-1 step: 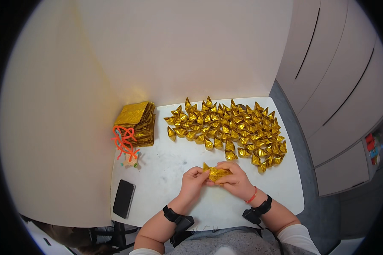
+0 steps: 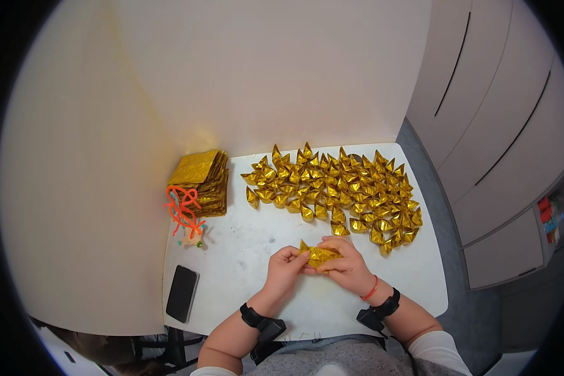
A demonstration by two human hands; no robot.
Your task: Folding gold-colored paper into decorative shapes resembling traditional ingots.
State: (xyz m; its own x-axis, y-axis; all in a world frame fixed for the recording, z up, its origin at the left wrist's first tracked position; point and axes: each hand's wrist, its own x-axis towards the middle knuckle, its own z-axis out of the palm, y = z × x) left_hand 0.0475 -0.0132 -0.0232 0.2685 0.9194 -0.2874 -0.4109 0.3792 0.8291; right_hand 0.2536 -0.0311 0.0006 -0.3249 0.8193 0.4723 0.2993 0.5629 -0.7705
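Between my two hands, over the near middle of the white table, is a folded gold foil paper ingot (image 2: 320, 255) with a pointed tip rising at its left end. My left hand (image 2: 286, 268) pinches its left side with thumb and fingers. On its right side, my right hand (image 2: 348, 266) grips it, the fingers curled over the far edge and the thumb in front. Parts of the paper are hidden by the fingers. Beyond my hands, many finished-looking gold paper ingots (image 2: 332, 188) stand crowded together on the table's far right half.
A stack of gold foil sheets (image 2: 197, 169) sits at the far left corner, with an orange cord trinket (image 2: 183, 216) against it. A black phone (image 2: 182, 293) lies at the near left of the white table (image 2: 244, 250). Walls border the far and left sides; cabinets (image 2: 495, 94) stand right.
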